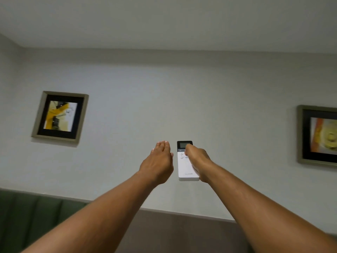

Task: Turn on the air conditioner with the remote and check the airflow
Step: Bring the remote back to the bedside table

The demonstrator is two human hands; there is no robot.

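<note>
My two bare forearms fill the bottom of the frame, reaching up and forward toward a pale wall. At centre frame my right hand [197, 159] is wrapped around a slim white plastic remote [186, 165] with a dark display at its top end, thumb lying over the upper row of buttons; whether it is pressing down I cannot tell. My left hand [157, 161] floats just beside the remote without touching it, fingers [163, 146] straight and held together, palm away from me, gripping nothing.

The air conditioner itself is nowhere in view, only the wall, the ceiling band above, a framed yellow-and-black abstract print [60, 117] at left and a second framed print [319, 134] cut by the right edge. A green padded headboard [36, 212] sits at lower left.

I judge the remote is aimed and the power press is underway or about to be. The outstretched palm suggests the airflow check is beginning, but nothing confirms the unit is running.
</note>
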